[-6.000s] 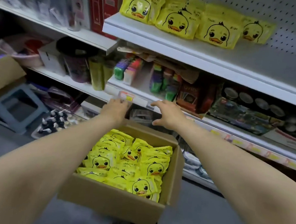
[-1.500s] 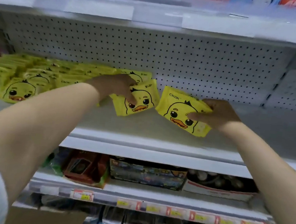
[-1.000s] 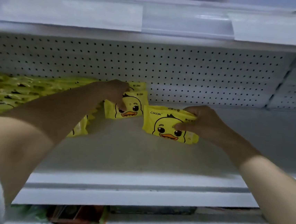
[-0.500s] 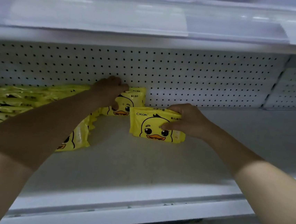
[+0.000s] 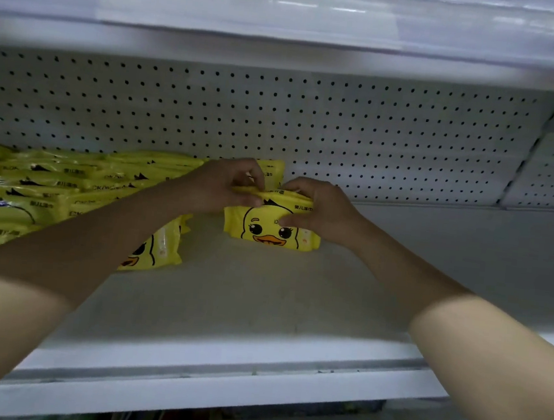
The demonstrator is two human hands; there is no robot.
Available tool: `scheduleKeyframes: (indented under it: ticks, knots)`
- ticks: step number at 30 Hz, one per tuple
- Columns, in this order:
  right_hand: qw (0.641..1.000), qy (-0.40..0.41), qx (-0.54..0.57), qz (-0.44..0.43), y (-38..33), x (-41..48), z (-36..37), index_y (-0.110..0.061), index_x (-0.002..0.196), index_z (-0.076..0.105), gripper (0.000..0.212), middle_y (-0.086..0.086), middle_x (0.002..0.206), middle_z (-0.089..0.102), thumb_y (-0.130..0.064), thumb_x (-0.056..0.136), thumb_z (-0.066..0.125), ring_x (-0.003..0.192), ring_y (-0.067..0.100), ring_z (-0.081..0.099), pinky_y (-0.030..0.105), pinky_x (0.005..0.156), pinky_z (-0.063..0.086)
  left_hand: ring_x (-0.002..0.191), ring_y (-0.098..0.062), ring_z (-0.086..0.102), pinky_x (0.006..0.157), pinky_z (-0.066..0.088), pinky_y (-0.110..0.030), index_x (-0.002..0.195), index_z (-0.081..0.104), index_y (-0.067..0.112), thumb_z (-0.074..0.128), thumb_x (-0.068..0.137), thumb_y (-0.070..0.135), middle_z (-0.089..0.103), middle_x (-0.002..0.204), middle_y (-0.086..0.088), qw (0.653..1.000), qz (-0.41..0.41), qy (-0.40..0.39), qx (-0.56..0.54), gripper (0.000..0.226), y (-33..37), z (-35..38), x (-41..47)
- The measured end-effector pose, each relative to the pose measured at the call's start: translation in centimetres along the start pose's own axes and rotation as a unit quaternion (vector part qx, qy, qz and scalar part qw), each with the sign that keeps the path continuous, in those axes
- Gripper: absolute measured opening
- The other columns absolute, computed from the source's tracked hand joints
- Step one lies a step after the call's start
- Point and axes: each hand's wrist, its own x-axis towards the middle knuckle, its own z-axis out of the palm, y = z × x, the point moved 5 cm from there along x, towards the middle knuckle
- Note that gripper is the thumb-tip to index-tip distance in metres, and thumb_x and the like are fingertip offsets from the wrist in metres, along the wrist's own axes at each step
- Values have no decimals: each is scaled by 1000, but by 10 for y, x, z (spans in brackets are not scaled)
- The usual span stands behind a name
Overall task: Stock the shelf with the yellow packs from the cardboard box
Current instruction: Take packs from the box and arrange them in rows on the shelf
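**Placing step under way**

Both hands are meeting on one soft yellow plastic pack with a cartoon duck face (image 5: 267, 231), which is standing on its lower edge on the white metal shelf (image 5: 225, 306). The left hand (image 5: 223, 187) is pinching its top edge with curled fingers and thumb. The right hand (image 5: 323, 211) is gripping it from the other side, thumb pressing the front and fingers hooked over the top. Just behind the hands, another yellow pack (image 5: 272, 170) is leaning against the white perforated back panel (image 5: 394, 136). Left of the left hand, a row of matching yellow packs (image 5: 51, 188) is lying stacked. To my eye the pack is being seated. Next, both hands need to let go gently so it doesn't topple, then head back to the cardboard box, which is out of sight.
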Motion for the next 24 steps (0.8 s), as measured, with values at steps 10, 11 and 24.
scheduleKeyframes:
  ticks: [10,11,24]
  knots:
    - [993,65,89,-51,6,-3,-9,-16,91,68,19,-7,95,71,-20,80,82,98,8,67,30,92,52,96,-4,57,72,41,-14,94,67,19,76,82,31,66,98,8,994,-22,89,66,19,-8,-5,-11]
    - [992,67,94,-43,6,-4,-9,-15,90,70,16,-8,92,72,-20,80,81,95,5,67,26,89,52,94,-5,59,73,42,-18,93,68,20,76,82,32,67,96,6,993,-19,93,66,18,-7,-6,-11]
    - [992,73,104,16,1,20,12,-21,76,76,9,-9,71,69,-27,82,80,64,-7,58,9,62,42,76,-10,58,66,44,-27,74,72,22,79,78,36,68,74,6,979,-62,102,164,16,-28,-28,-18]
